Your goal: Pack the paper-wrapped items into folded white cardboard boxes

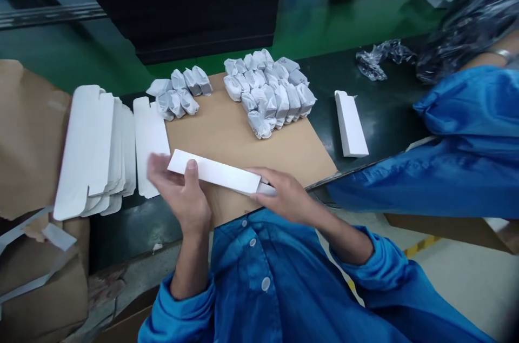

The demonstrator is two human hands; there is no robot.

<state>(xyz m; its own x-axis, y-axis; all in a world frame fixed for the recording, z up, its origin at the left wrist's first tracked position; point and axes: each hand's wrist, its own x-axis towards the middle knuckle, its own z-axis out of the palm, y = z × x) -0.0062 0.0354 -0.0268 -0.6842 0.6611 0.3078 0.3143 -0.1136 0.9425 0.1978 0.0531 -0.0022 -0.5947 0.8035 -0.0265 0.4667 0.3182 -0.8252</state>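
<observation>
Head view: a slim white box (221, 173) lies slightly slanted between both hands, above the near edge of a brown cardboard sheet (223, 138). The left hand (190, 202) holds its left end between thumb and palm, the fingers blurred; the right hand (286, 194) grips the opposite end, where a flap shows. Wrapped packets (270, 89) sit in two groups along the sheet's far side. Flat white cartons (91, 143) overlap at left; another white box (351, 126) lies right, near a co-worker's blue sleeve (474, 100).
</observation>
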